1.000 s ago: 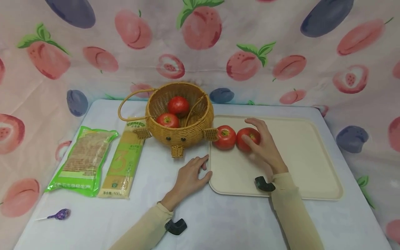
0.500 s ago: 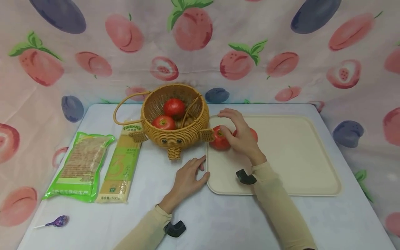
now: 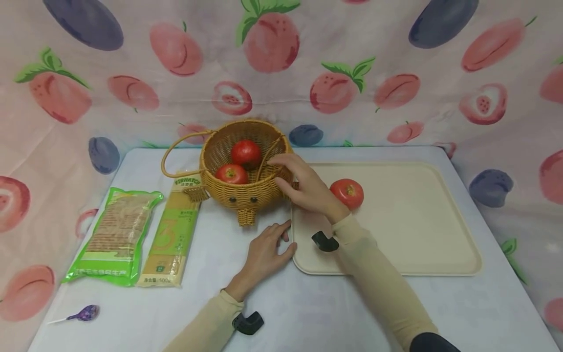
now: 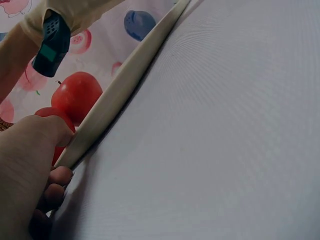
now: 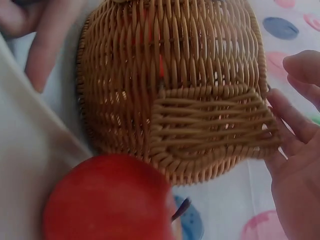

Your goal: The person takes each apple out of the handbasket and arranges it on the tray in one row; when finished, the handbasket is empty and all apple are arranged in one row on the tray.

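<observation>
My right hand (image 3: pixel 313 189) reaches over the right rim of the yellow-brown wicker basket (image 3: pixel 220 183), fingers parted and thumb at the rim. Its fingers also appear beside the basket's woven ear (image 5: pixel 212 122) in the right wrist view. Two red apples (image 3: pixel 245 153) lie inside the basket. On the beige tray (image 3: pixel 409 230) sits another red apple (image 3: pixel 349 193), while a second red apple (image 4: pixel 55 114) on the tray is hidden behind my right hand in the head view. My left hand (image 3: pixel 265 254) rests at the tray's left edge, fingertips touching it.
Left of the basket lie a green-edged clear food packet (image 3: pixel 116 234) and a long pasta packet (image 3: pixel 172 234). A purple lollipop (image 3: pixel 88 313) is near the left table edge. The fruit-print cloth (image 3: pixel 184 112) hangs behind the table.
My right hand has moved left from the right-hand apple on the tray, past the other apple, to the basket's rim. My left hand stays at the tray edge.
</observation>
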The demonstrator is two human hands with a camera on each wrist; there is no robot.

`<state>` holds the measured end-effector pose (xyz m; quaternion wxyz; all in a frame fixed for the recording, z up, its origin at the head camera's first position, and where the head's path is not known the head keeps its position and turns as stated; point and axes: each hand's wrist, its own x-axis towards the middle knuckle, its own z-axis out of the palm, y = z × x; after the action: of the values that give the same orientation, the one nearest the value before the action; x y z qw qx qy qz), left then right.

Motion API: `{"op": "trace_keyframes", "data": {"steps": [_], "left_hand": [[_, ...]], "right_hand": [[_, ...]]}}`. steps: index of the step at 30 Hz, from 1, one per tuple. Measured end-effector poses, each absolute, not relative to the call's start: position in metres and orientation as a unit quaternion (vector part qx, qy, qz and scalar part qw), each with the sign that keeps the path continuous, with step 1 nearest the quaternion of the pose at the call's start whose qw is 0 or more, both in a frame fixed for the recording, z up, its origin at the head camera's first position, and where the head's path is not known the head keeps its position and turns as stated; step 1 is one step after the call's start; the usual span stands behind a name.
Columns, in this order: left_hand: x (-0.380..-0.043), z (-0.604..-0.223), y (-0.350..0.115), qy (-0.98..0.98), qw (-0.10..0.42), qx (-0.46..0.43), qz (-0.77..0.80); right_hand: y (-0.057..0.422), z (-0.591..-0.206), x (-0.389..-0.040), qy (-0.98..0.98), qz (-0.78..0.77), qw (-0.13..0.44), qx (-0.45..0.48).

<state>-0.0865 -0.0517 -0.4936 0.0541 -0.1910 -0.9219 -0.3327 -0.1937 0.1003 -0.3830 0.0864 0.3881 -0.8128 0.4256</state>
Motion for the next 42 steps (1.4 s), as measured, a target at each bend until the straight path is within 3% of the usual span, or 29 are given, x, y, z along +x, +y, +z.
{"op": "trace_keyframes", "data": {"steps": [10,23,42], "left_hand": [[-0.086,-0.494,-0.051,-0.92,0.061,-0.192,-0.335],[-0.082,-0.492,-0.051,-0.921,0.05,-0.191,-0.335],[-0.086,-0.492,-0.052,-0.918,0.062,-0.2,-0.337]], "right_hand": [[0.078,-0.37,-0.211,-0.814,0.396,0.052,0.423],[0.043,-0.352,-0.234,-0.86,0.272,-0.109,0.418],[0.0,-0.356,-0.267,-0.864,0.15,-0.21,0.432]]}}
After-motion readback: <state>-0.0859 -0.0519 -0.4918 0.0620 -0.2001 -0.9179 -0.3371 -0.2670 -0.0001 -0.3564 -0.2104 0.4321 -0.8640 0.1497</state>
